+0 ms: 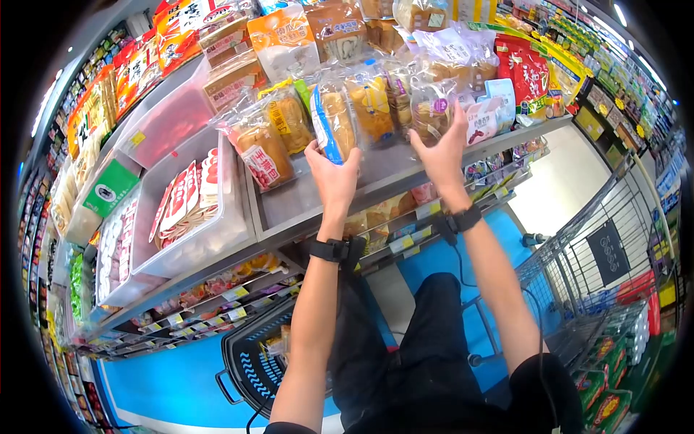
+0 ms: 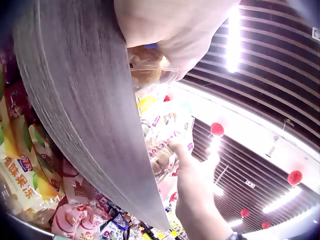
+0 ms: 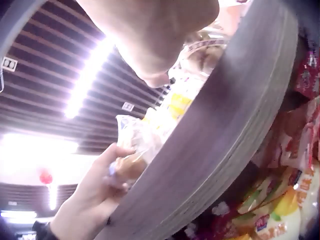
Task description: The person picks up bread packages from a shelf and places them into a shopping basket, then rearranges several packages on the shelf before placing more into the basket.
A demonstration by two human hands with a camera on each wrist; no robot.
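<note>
My left hand (image 1: 335, 179) grips the lower end of a bread packet (image 1: 333, 121) with a blue and white edge, thumb on one side and fingers on the other. To its right, my right hand (image 1: 442, 153) holds a clear bag of brown baked goods (image 1: 431, 117) with a purple label, the thumb at its near left side and the fingers along its right. Both packets lean in a row on the grey shelf (image 1: 289, 207). Between them stands a yellow-printed bread packet (image 1: 372, 105). In the right wrist view, the left hand (image 3: 95, 192) pinches the packet's end.
A red-labelled bread packet (image 1: 264, 159) stands left in the row. Further left is a clear plastic bin (image 1: 242, 210) of red and white packs. Below are a lower shelf of snacks and a black basket (image 1: 242, 340) on the floor. A shopping cart (image 1: 578, 267) stands right.
</note>
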